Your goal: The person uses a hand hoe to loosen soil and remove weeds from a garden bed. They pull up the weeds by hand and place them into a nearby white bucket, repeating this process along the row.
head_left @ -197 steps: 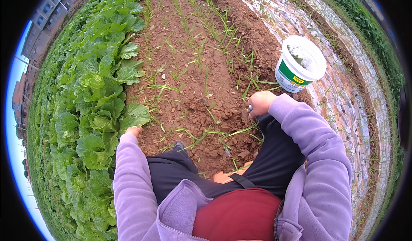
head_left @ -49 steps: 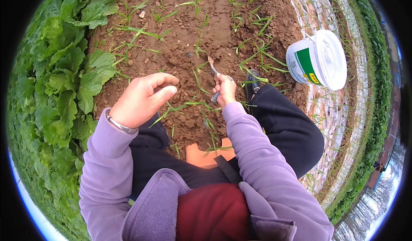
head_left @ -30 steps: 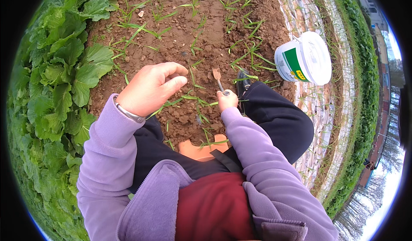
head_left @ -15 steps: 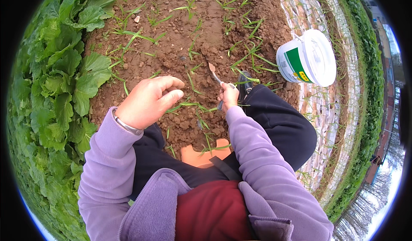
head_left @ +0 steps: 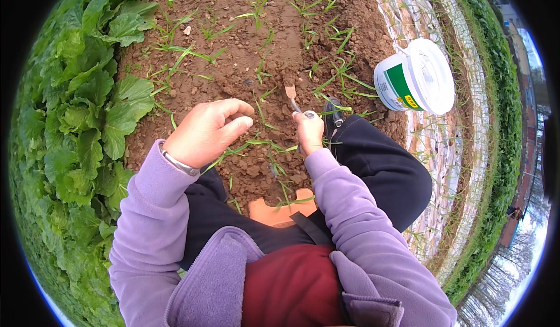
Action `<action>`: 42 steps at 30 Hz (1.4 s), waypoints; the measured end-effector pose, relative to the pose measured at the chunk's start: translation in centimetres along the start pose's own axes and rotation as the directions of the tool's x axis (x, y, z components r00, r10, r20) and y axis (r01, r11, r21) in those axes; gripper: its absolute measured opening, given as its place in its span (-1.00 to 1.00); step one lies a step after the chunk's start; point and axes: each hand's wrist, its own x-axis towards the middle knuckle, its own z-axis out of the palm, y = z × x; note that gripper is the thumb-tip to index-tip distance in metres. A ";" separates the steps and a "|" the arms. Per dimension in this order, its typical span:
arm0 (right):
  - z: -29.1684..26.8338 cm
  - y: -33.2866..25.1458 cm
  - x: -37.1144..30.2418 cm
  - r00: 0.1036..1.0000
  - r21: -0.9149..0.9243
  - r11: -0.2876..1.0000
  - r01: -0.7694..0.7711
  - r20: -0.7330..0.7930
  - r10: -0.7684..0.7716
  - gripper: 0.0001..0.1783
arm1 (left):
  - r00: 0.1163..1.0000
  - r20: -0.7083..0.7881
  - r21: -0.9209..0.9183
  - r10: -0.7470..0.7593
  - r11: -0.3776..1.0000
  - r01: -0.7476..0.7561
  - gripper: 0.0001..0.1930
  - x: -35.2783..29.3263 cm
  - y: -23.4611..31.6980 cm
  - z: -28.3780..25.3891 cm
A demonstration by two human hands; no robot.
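My right hand (head_left: 310,131) is wrapped around the handle of a small hand trowel (head_left: 291,92). Its narrow, soil-coloured blade points away from me, over the brown soil (head_left: 233,70). To the left, my left hand (head_left: 207,132) hovers above the bed with its fingers loosely curved. The thumb stands apart from the fingers, and I see nothing between them. Thin green seedlings (head_left: 260,108) grow between my two hands. More blades of seedling (head_left: 248,146) lie just below the left fingertips.
A white lidded bucket (head_left: 402,85) with a green label stands at the right, by whitish plastic film (head_left: 434,175). Leafy greens (head_left: 87,117) line the left side. An orange plastic piece (head_left: 274,211) lies between my legs. My shoe (head_left: 333,116) is close to the trowel hand.
The trowel blade has swung a little and now points straighter ahead, with the right hand turned slightly. The left hand stays nearly in place.
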 end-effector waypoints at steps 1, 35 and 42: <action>0.2 0.1 0.0 0.999 -0.019 0.999 0.046 -0.006 -0.046 -0.72 | 1.000 -0.004 0.014 -0.009 1.000 0.009 -0.74 -0.1 0.0 0.0; 4.5 4.3 15.2 0.997 0.033 0.997 0.072 -0.008 -0.072 -0.68 | 0.992 0.119 0.162 -0.039 0.987 0.019 -0.76 1.8 0.7 0.1; 5.4 2.4 19.0 0.968 -0.245 0.939 0.242 -0.004 -0.251 -0.69 | 0.983 0.159 0.161 -0.090 0.985 0.064 -0.73 2.4 0.6 0.2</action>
